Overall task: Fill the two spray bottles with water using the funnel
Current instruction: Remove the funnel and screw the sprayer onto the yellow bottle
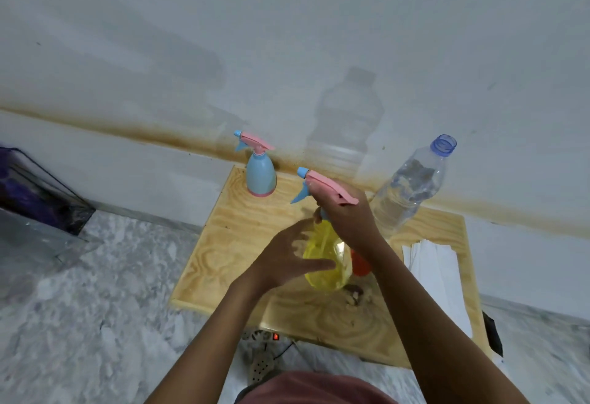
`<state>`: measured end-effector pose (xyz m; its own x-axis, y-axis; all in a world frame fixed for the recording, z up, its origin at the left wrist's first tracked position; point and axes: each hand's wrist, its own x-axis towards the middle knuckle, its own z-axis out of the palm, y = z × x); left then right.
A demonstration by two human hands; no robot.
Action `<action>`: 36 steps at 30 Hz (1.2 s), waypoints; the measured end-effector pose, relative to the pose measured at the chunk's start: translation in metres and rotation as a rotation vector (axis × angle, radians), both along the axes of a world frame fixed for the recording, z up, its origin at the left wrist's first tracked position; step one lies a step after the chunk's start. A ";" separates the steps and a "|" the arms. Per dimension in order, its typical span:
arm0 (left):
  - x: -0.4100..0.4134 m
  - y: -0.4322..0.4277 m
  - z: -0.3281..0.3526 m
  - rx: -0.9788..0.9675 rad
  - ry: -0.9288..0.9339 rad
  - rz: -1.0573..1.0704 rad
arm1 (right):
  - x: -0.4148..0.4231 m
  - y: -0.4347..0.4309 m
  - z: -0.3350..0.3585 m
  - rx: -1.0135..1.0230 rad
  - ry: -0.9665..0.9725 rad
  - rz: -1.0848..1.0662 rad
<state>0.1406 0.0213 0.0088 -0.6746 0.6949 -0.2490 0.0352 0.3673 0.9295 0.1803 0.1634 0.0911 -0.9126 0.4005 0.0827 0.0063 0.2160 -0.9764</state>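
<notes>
Head view: on the pale plywood tabletop (223,244) a yellow translucent plastic spray bottle (322,263) stands nearly upright, its long axis tipped slightly away. The right hand (346,215) is uppermost, with its fingers curled round the neck under the pink-and-blue trigger head (322,184). The left hand (287,260) steadies the body below with spread, fairly straight fingers. The next twist likely turns on that top-and-bottom hold. An orange funnel (360,264), partly hidden, sits just behind. The uncapped clear water bottle (412,192) and a blue spray bottle (260,176) stand farther back.

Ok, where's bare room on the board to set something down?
Bare: the left side of the board, from the blue spray bottle to the near edge. Crowded: the right, with water bottle, orange funnel and white paper.
</notes>
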 end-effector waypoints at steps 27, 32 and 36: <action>-0.160 0.092 -0.087 -0.018 0.276 0.268 | -0.146 0.063 -0.119 0.148 -0.151 -0.155; -0.168 0.099 -0.091 -0.001 0.319 0.229 | -0.148 0.068 -0.120 0.126 -0.158 -0.185; -0.167 0.100 -0.091 -0.019 0.312 0.215 | -0.144 0.070 -0.119 0.175 -0.188 -0.198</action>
<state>-0.0261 0.1211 -0.0825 -0.8500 0.5263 -0.0200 0.2358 0.4142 0.8791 0.0363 0.2335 -0.0277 -0.8240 0.5666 0.0036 0.2417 0.3572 -0.9022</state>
